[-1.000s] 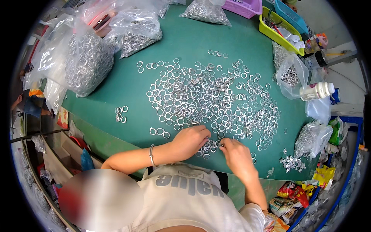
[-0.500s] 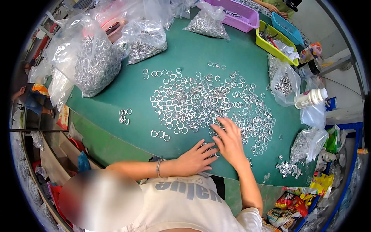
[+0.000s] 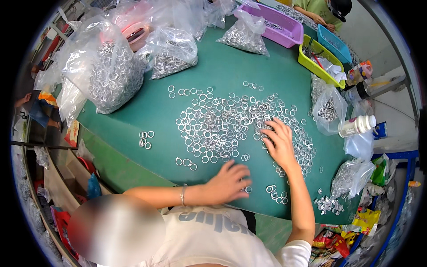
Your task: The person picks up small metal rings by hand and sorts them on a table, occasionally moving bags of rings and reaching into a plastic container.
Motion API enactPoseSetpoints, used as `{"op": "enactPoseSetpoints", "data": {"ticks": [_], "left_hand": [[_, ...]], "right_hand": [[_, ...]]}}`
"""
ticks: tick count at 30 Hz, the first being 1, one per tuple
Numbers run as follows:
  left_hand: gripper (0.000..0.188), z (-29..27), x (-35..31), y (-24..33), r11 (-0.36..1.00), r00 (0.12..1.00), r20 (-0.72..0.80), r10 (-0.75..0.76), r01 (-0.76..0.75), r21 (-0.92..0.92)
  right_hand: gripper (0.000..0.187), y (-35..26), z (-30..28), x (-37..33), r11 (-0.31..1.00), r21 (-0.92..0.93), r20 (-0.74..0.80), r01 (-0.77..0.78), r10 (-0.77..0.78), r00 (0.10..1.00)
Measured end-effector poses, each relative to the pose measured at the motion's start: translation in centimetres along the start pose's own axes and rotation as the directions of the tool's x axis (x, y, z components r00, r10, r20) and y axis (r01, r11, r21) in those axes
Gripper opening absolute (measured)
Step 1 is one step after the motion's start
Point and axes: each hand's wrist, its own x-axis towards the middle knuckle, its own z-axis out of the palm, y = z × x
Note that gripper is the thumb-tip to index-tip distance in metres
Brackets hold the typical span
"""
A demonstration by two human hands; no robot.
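A wide pile of metal rings [image 3: 218, 118] lies spread over the green table, mostly one layer deep. My right hand [image 3: 281, 144] reaches over the pile's right part, fingers open and stretched, their tips among the rings. Close to the table's near edge is my left hand [image 3: 230, 183], a bracelet on its wrist, its fingers apart and a little blurred. A few rings [image 3: 247, 189] show by its fingertips; more may be hidden beneath. A small cluster of rings [image 3: 276, 194] sits between my right forearm and my left hand.
Plastic bags of rings [image 3: 113, 78] stand at the left and back. Purple [image 3: 291, 38], yellow-green [image 3: 321, 66] and blue baskets [image 3: 333, 44] line the back right. A white bottle [image 3: 357, 126] and small metal pieces [image 3: 329, 205] are at the right. Another person [image 3: 318, 18] sits beyond.
My right hand has moved right and away over the pile. A cluster of rings now shows near the front edge. My left hand has shifted slightly, its fingers more bent.
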Motion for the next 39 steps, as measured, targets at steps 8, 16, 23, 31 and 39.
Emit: {"op": "enactPoseSetpoints", "data": {"ticks": [8, 16, 23, 31, 39], "left_hand": [[0.045, -3.7, 8.1, -9.3, 0.929, 0.925, -0.33, -0.187, 0.276, 0.248], [0.016, -4.1, 11.8, -12.9, 0.955, 0.935, -0.308, -0.177, 0.239, 0.177], [0.047, -3.7, 10.8, -11.1, 0.959, 0.981, -0.165, -0.104, 0.143, 0.246], [0.036, -3.6, 7.9, -8.8, 0.959, 0.998, -0.046, -0.034, 0.046, 0.278], [0.028, -2.8, 12.7, -9.8, 0.971, 0.993, -0.067, -0.101, 0.113, 0.21]], "right_hand": [[0.017, -1.4, 0.7, 1.7, 0.964, -0.001, -0.183, -0.266, 0.262, 0.948], [0.006, 1.3, 0.5, 1.4, 0.957, 0.025, -0.202, -0.288, 0.287, 0.936], [0.01, 2.1, -1.3, 1.1, 0.893, -0.091, -0.246, -0.44, 0.408, 0.879], [0.009, 2.3, 0.8, 3.0, 0.95, -0.064, -0.213, -0.307, 0.288, 0.934], [0.009, 1.7, -1.0, 1.1, 0.89, -0.218, -0.15, -0.401, 0.375, 0.915]]}}
